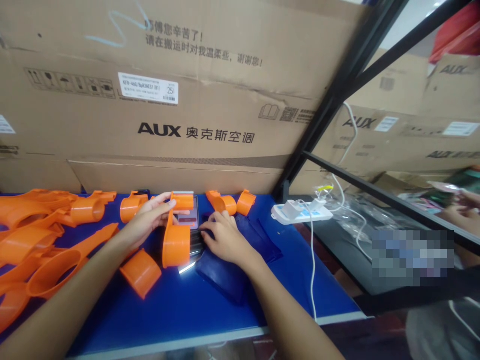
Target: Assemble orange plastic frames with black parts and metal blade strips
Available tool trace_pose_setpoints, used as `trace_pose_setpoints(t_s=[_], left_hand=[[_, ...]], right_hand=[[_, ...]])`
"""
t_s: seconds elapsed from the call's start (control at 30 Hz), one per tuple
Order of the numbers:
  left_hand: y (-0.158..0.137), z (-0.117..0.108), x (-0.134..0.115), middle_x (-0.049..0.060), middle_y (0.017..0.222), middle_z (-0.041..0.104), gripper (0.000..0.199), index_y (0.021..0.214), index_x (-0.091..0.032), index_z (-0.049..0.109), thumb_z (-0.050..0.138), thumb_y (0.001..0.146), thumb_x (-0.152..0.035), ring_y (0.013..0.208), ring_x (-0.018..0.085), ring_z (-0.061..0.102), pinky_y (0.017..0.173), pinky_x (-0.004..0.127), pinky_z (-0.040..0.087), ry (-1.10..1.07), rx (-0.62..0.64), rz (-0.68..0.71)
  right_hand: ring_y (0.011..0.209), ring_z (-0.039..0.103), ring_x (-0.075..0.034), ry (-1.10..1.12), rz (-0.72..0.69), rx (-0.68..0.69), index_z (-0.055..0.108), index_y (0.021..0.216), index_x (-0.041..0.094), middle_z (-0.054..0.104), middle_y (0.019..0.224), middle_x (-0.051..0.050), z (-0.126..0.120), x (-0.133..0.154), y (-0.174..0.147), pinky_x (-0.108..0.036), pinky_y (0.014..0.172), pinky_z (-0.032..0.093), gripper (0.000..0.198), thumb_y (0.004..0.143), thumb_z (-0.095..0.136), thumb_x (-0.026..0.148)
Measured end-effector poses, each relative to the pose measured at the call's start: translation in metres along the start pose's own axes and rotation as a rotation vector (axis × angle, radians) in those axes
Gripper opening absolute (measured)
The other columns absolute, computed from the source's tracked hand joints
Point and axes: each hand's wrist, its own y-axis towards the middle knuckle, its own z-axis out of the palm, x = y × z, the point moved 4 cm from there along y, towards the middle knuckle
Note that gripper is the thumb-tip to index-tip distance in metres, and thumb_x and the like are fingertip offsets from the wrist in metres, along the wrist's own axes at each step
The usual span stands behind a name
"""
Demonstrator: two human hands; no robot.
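Observation:
My left hand point(155, 215) is closed on an orange plastic piece point(177, 245) with two short rings joined by a strip. The piece stands upright in front of a phone point(189, 220) with a lit screen, partly covering it. My right hand point(227, 237) rests just right of the phone, fingers curled down over dark blue, thin, sheet-like material point(221, 277). Its fingertips touch something dark, too hidden to name. Close to my left forearm lies a loose orange ring piece point(141, 272). Two more orange ring pieces point(228, 202) sit behind my right hand.
Several orange ring pieces point(56, 265) are heaped on the blue table point(180, 320) at left. A large cardboard box point(210, 100) walls off the back. At right are a white power strip point(300, 212) with cables, a black metal frame point(326, 100) and another person's hand point(465, 207).

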Motion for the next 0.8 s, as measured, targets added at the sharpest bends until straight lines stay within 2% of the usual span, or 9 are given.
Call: trace_pose_setpoints(t_s=[0.3,0.43,0.6,0.8], left_hand=[[-0.001,0.004,0.002,0.013,0.111,0.078,0.044,0.132,-0.021,0.058,0.068,0.093,-0.038,0.078,0.021,0.077,0.070,0.030,0.059,-0.029,0.026,-0.014],[0.000,0.004,0.003,0.012,0.109,0.078,0.042,0.128,-0.022,0.057,0.069,0.092,-0.039,0.079,0.021,0.076,0.072,0.031,0.059,-0.029,0.021,-0.017],[0.001,0.004,0.004,0.010,0.103,0.079,0.033,0.118,-0.022,0.061,0.069,0.092,-0.040,0.070,0.017,0.073,0.069,0.029,0.057,-0.012,0.044,-0.010],[0.001,0.002,0.004,0.010,0.103,0.078,0.031,0.116,-0.022,0.061,0.068,0.092,-0.040,0.070,0.018,0.073,0.069,0.031,0.057,-0.023,0.040,-0.003]], right_hand=[[0.100,0.056,-0.025,0.124,0.031,0.006,0.078,0.098,0.026,0.066,0.100,-0.006,0.008,-0.007,0.013,-0.038,0.092,0.042,0.015,0.083,0.075,0.027],[0.100,0.056,-0.025,0.110,0.040,0.000,0.079,0.097,0.025,0.067,0.100,-0.007,0.009,-0.008,0.014,-0.039,0.091,0.043,0.015,0.083,0.074,0.028],[0.096,0.056,-0.025,0.053,0.058,0.008,0.079,0.092,0.024,0.067,0.096,-0.008,0.010,-0.006,0.018,-0.038,0.086,0.043,0.012,0.083,0.074,0.031],[0.096,0.056,-0.025,0.068,0.051,0.009,0.077,0.088,0.023,0.066,0.094,-0.007,0.009,-0.005,0.020,-0.037,0.084,0.043,0.010,0.083,0.075,0.031]])
